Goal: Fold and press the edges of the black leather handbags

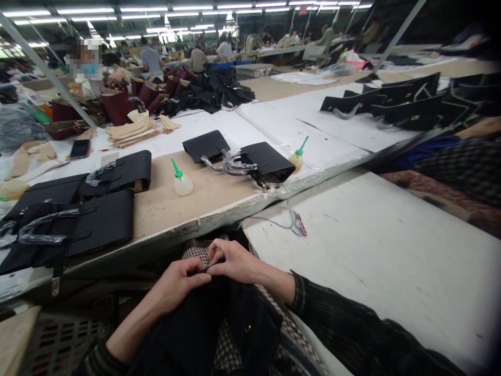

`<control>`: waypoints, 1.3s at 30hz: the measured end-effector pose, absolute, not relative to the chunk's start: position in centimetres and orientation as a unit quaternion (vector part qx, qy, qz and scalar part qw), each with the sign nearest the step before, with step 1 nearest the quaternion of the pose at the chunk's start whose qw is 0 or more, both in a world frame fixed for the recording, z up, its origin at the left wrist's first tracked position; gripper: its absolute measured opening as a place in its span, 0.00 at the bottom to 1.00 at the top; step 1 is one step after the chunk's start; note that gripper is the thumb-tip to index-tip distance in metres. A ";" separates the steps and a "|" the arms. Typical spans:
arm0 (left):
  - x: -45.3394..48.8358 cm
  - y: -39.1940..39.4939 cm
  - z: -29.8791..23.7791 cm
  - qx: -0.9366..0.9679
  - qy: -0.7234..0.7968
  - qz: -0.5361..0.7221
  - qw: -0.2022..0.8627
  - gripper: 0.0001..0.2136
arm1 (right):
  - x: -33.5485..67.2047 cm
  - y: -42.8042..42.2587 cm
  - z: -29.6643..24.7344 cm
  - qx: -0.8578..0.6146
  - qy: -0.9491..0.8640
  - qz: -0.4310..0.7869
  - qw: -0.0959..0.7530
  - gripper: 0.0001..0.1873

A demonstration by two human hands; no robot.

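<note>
A black handbag (250,326) lies on my lap over checked cloth, a small gold fitting on its side. My left hand (178,282) pinches the bag's dark upper edge between thumb and fingers. Right beside it, my right hand (235,261) pinches the same edge, its thumb and forefinger nearly touching the left fingertips. Whatever small part sits between the fingertips is too hidden to make out. Past my hands, on the table, stands a white squeeze bottle (182,184) with a green nozzle.
Black handbags with plastic-wrapped handles lie at the left (104,222) and centre (268,161) of the table. A second glue bottle (297,159) stands beside the centre ones. A white board (376,235) with a grey cord (291,224) is at my right. A plastic basket (64,342) sits below left.
</note>
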State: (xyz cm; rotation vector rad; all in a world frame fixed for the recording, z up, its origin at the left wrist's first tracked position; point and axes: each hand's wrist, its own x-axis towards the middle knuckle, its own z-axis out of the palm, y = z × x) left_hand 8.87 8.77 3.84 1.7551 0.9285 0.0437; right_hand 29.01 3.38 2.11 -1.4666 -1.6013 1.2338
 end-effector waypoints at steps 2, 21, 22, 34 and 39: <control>8.7 8.5 3.8 0.762 0.396 0.017 0.512 0.13 | 30.3 2.2 3.2 -0.555 -0.603 0.482 0.311 0.18; 6.7 7.4 12.2 0.765 0.295 -0.156 0.551 0.05 | 36.4 -10.2 5.9 -0.482 -0.540 0.613 0.319 0.32; 6.7 7.5 12.3 0.753 0.286 -0.172 0.568 0.06 | 36.5 -9.8 5.4 -0.456 -0.533 0.643 0.307 0.29; 8.2 9.0 10.1 0.675 0.280 -0.193 0.655 0.28 | 36.3 -8.1 2.0 -0.457 -0.476 0.671 0.338 0.25; 9.2 8.6 10.1 0.740 0.267 -0.175 0.592 0.20 | 35.6 -8.4 3.1 -0.494 -0.473 0.641 0.348 0.24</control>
